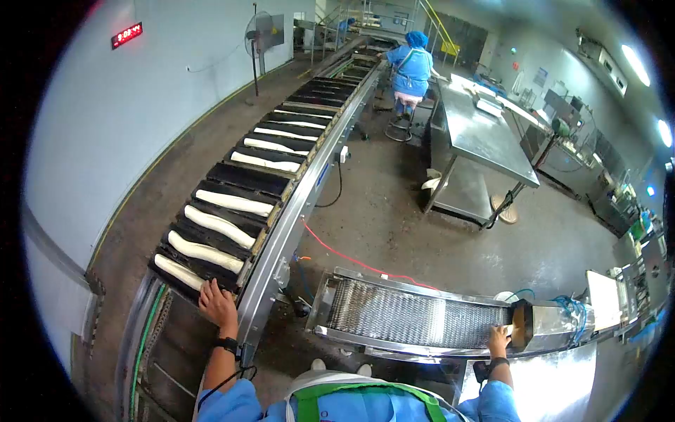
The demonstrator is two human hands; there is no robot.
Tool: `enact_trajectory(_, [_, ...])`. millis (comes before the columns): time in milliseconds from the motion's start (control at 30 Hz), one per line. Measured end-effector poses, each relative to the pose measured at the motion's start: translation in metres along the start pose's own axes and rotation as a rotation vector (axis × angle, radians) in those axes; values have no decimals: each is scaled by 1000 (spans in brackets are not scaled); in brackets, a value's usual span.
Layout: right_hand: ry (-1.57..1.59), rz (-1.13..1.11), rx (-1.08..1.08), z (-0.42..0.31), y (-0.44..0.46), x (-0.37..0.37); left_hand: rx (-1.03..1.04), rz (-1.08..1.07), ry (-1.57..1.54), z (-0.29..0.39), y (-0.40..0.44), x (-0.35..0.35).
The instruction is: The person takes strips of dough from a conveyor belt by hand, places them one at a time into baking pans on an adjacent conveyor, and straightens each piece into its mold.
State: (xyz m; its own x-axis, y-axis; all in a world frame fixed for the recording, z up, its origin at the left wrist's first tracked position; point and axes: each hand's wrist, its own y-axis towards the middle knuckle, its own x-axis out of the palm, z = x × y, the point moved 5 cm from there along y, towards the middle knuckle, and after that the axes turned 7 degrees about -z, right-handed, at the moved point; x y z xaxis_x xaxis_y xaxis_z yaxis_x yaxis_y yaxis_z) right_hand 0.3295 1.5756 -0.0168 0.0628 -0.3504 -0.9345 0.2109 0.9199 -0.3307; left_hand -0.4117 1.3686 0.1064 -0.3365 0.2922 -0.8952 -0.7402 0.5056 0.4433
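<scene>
Long pale dough strips lie in black trays on a conveyor line at the left. My left hand (217,304) touches the right end of the nearest dough strip (177,271), in the closest tray; its fingers are spread. On the right, my right hand (500,340) is at the far end of a metal mesh belt (401,316), beside the opening of a steel machine (555,325). Its fingers are closed on a small pale piece, probably the end of a dough strip, mostly hidden by the hand.
A co-worker in blue (410,70) sits beside the conveyor (309,184) farther up. A steel table (485,141) stands right of the co-worker. A red hose (351,261) crosses the floor, and a fan (257,35) stands by the left wall.
</scene>
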Motion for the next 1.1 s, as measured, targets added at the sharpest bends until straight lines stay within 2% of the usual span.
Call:
enact_trajectory(67, [-72,80,-66,2,-5,-4,9,33,4,-2,-3,-4])
enact_trajectory(167, [-24,140,-60,8,38,31,4,39,11,-7,-8,-13])
enact_trajectory(200, [-74,161,-108,-15,14,-3,-3,13,5,-10,-10,-15])
enact_trajectory(233, [-75,158,-114,-13,30,7,-10,-14,1,-14,-12,-17])
enact_trajectory(300, [-174,193,-277,-17,71,19,-37,-58,-28,-23,-13,-21])
enact_trajectory(333, [-96,104,-301,-17,86,11,-62,-104,-64,-29,-13,-21])
enact_trajectory(367, [-23,10,-322,-22,103,-9,-67,-116,-56,-33,-11,-25])
enact_trajectory(433, [130,147,-388,-43,75,-107,-121,-135,-74,-36,-7,-29])
enact_trajectory(500, [294,123,-436,-61,56,-191,-110,-71,-116,-30,2,-35])
enact_trajectory(567, [820,-54,-366,-76,39,-255,8,4,-218,-6,20,-56])
enact_trajectory(633, [1086,80,-627,-101,22,-316,78,61,-284,13,33,-40])
enact_trajectory(700, [1200,21,-768,-156,-36,-386,59,-33,-270,42,45,-38])
enact_trajectory(767, [1331,57,-898,-191,-46,-427,41,-115,-379,67,53,-29])
enact_trajectory(900, [1483,-16,-1073,-293,-85,-490,71,-125,-446,98,63,-27])
enact_trajectory(1033, [1687,-84,-1277,-425,-107,-498,62,-163,-537,103,72,-23])
enact_trajectory(1067, [1689,-75,-1256,-458,-103,-489,39,-192,-512,103,72,-25])
enact_trajectory(1100, [1520,53,-1294,-491,-93,-472,28,-189,-506,101,72,-29])
